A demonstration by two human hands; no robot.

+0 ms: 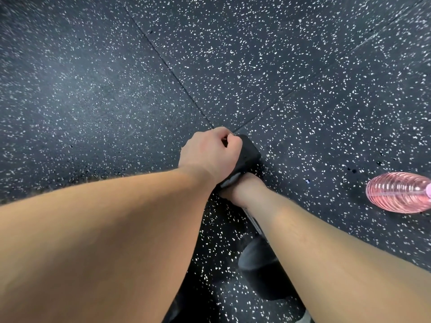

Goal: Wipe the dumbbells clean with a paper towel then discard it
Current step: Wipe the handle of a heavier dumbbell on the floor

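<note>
A black dumbbell (261,269) lies on the speckled floor, running away from me. My left hand (207,152) sits over its far head (248,153), fingers curled round the head's top edge. My right hand (241,191) wraps round the grey metal handle (255,226) just behind that head, and my forearm covers part of the handle. A pale grey strip shows between my two hands; I cannot tell whether it is bare handle or paper. No paper towel is plainly visible.
A pink ribbed plastic bottle (398,192) lies on its side at the right edge. Black rubber floor tiles (93,89) with white flecks fill the view, their seams meeting near my left hand. A dark shape (186,306) sits at the bottom, under my left forearm.
</note>
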